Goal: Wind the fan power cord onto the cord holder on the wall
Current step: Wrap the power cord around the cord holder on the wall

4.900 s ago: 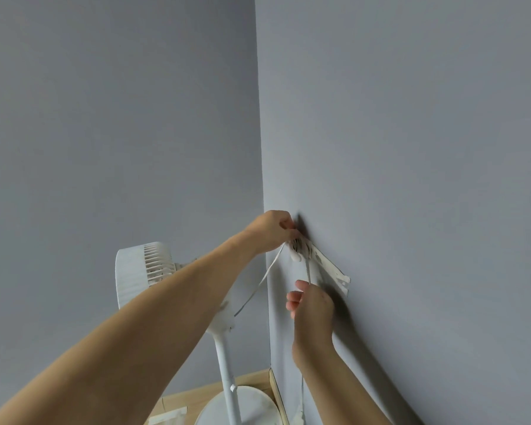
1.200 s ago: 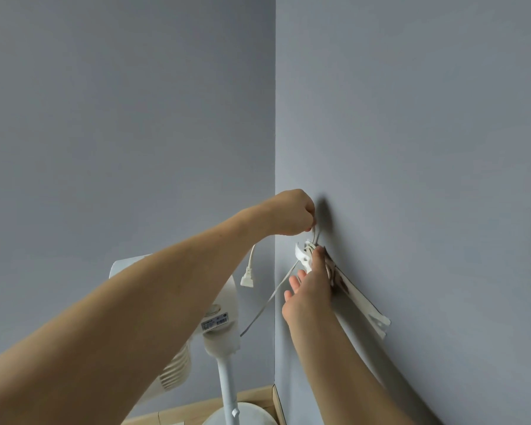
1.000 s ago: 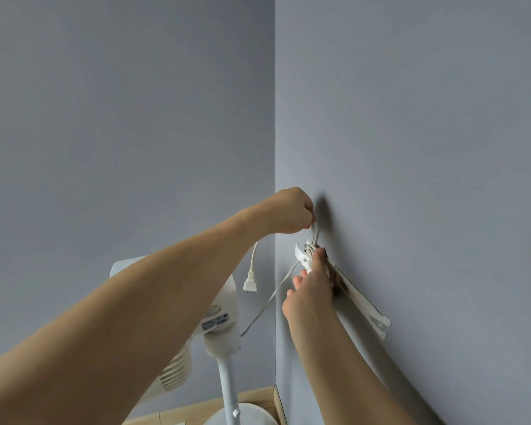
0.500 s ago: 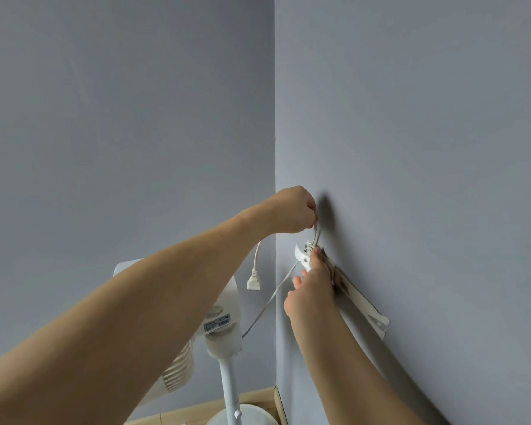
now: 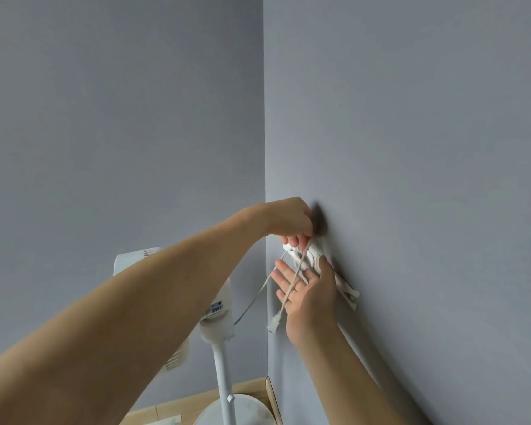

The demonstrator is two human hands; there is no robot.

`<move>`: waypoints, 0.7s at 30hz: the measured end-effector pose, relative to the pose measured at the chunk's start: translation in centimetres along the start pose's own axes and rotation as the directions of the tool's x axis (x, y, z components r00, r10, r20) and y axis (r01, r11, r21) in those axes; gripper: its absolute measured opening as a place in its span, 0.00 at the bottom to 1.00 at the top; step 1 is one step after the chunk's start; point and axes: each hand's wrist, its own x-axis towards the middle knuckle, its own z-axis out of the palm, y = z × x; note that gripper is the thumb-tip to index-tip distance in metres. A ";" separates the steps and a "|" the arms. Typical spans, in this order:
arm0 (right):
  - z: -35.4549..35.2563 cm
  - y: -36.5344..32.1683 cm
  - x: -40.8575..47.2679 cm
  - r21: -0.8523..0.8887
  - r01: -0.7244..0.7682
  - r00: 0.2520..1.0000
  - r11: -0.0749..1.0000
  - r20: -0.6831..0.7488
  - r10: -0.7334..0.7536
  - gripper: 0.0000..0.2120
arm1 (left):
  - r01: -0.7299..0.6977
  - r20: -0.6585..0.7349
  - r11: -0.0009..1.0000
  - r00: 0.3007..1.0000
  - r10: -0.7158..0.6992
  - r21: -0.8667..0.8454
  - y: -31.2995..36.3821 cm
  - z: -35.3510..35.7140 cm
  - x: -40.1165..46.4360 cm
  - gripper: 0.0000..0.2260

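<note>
Partly hidden cord holder [image 5: 347, 289], left hand [image 5: 292, 220] grip blurred, fan [image 5: 215, 320] cropped

Left arm: bare, stretched forward and up from the lower left corner.
Left hand [image 5: 292, 220]: knuckles uppermost, fingers curled downward; what they grip is hidden.
Right arm: bare, rising from the lower right edge.
Right hand [image 5: 308, 291]: palm turned leftward, fingers [image 5: 281, 273] straight and spread, thumb pointing up.
</note>
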 end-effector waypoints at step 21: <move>-3.5 2.5 -0.9 -0.432 0.074 0.915 0.899 -0.329 -0.234 0.14 | -0.037 -0.456 0.988 0.889 -0.035 -0.148 -6.0 5.9 2.1 0.09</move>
